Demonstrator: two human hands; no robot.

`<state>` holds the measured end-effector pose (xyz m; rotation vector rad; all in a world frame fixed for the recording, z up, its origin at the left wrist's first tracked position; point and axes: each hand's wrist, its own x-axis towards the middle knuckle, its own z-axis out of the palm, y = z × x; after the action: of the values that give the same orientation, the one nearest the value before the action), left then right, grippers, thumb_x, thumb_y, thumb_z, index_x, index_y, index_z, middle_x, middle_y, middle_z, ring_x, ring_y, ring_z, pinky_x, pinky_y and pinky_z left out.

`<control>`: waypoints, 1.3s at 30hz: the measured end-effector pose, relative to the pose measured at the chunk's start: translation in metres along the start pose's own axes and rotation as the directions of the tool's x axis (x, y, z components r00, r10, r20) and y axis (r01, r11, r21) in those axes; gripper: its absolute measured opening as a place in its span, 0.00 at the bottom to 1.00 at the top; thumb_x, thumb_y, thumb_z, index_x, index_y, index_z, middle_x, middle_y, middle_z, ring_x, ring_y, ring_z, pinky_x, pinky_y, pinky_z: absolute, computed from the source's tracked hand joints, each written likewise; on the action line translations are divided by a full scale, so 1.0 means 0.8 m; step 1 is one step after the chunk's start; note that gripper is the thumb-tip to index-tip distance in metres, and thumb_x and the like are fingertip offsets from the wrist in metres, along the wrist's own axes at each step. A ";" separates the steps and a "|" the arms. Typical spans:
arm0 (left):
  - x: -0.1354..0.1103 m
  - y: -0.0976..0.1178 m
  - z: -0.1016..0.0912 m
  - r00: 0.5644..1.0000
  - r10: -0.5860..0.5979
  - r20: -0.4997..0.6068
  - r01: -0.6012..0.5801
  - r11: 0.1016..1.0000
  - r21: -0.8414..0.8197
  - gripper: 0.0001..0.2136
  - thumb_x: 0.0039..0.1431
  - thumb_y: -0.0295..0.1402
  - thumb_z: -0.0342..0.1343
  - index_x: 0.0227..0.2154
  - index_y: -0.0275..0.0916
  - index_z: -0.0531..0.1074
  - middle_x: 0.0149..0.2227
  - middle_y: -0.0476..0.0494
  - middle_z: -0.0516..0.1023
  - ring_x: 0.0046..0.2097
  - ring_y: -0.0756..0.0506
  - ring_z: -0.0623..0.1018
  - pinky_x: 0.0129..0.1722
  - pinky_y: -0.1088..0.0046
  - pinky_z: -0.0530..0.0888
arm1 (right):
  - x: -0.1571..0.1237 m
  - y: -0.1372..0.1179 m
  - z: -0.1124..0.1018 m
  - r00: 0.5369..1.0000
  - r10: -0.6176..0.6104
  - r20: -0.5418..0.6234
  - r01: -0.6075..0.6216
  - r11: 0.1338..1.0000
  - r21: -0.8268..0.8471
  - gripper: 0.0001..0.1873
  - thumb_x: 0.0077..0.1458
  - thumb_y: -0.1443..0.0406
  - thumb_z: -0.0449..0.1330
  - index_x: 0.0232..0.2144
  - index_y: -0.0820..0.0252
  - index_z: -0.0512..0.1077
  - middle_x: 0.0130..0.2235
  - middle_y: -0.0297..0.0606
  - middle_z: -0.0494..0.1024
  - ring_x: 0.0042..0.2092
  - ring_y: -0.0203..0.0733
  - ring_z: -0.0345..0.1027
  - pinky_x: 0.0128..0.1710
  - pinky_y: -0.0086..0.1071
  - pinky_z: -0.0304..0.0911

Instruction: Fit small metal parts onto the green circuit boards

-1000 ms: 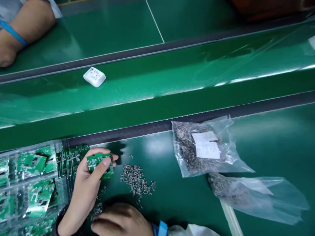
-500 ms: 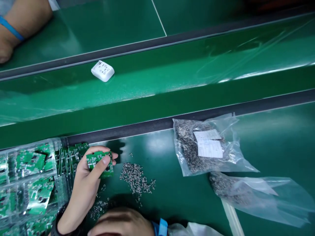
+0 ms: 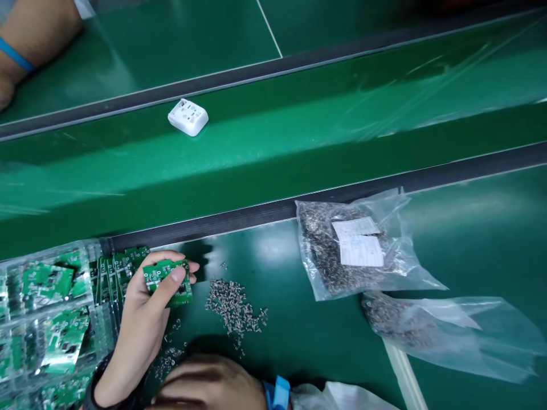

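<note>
My left hand (image 3: pixel 147 307), a dark band at its wrist, grips a green circuit board (image 3: pixel 167 280) with the thumb pressed on its face. Low in the picture is my right hand (image 3: pixel 213 382), with a blue strap at its wrist. Its fingers are curled and their tips are hidden, so what they hold cannot be made out. Small metal parts (image 3: pixel 233 307) lie in a heap to the right of the board. Smaller loose metal pieces (image 3: pixel 167 361) are scattered between my hands. More circuit boards (image 3: pixel 64 336) fill a clear plastic tray at the left.
A white plastic casing (image 3: pixel 188 118) rests on the green conveyor belt (image 3: pixel 277 148) beyond the work surface. Two clear bags of small metal parts (image 3: pixel 316 250) (image 3: pixel 393 322) lie at the right. Across the belt, another person's arm (image 3: pixel 38 34) shows at the upper left.
The white casing has travelled a little to the right along the belt. My left hand keeps its hold on the circuit board, and the whole view has shifted slightly.
</note>
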<state>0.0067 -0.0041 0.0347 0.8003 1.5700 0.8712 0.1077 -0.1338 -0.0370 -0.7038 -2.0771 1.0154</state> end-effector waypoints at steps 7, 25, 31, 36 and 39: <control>0.000 -0.002 -0.002 0.999 0.039 0.006 -0.039 0.999 -0.027 0.15 0.54 0.41 0.72 0.39 0.41 0.76 0.35 0.47 0.82 0.36 0.46 0.82 0.37 0.73 0.78 | 0.003 0.008 0.005 1.000 -0.016 -0.010 0.015 0.997 -0.074 0.11 0.74 0.65 0.53 0.54 0.55 0.71 0.41 0.27 0.83 0.46 0.35 0.72 0.46 0.29 0.68; 0.008 -0.012 -0.007 0.992 0.117 0.057 -0.110 0.988 -0.106 0.15 0.56 0.41 0.71 0.42 0.41 0.76 0.38 0.46 0.85 0.36 0.49 0.82 0.38 0.76 0.78 | 0.007 -0.005 -0.006 0.995 0.095 0.040 -0.085 0.976 -0.199 0.11 0.74 0.65 0.52 0.48 0.50 0.74 0.40 0.27 0.80 0.43 0.35 0.72 0.34 0.27 0.67; 0.009 -0.016 -0.007 0.976 0.189 0.105 -0.177 0.978 -0.112 0.14 0.59 0.40 0.69 0.43 0.41 0.76 0.40 0.45 0.85 0.37 0.49 0.81 0.40 0.76 0.77 | 0.008 0.001 -0.002 0.996 0.035 0.087 -0.021 0.987 -0.158 0.13 0.75 0.67 0.50 0.49 0.54 0.75 0.41 0.31 0.81 0.45 0.37 0.71 0.46 0.27 0.67; 0.010 -0.019 -0.007 0.959 0.255 0.121 -0.244 0.965 -0.099 0.13 0.59 0.40 0.68 0.43 0.40 0.76 0.40 0.45 0.84 0.37 0.48 0.81 0.41 0.74 0.77 | 0.008 0.004 -0.001 0.991 0.019 0.130 0.002 0.987 -0.159 0.13 0.73 0.70 0.53 0.49 0.56 0.77 0.45 0.32 0.82 0.46 0.37 0.71 0.51 0.27 0.67; 0.009 -0.020 -0.006 0.953 0.272 0.130 -0.260 0.960 -0.103 0.14 0.59 0.40 0.68 0.43 0.40 0.76 0.40 0.45 0.85 0.38 0.48 0.81 0.41 0.73 0.77 | 0.008 0.006 -0.001 0.988 0.033 0.149 -0.007 0.985 -0.173 0.11 0.72 0.69 0.56 0.47 0.56 0.78 0.44 0.33 0.81 0.45 0.37 0.71 0.49 0.27 0.68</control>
<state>0.0000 -0.0063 0.0175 1.0062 1.3084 1.0433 0.1051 -0.1260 -0.0384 -0.7552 -2.3145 0.9332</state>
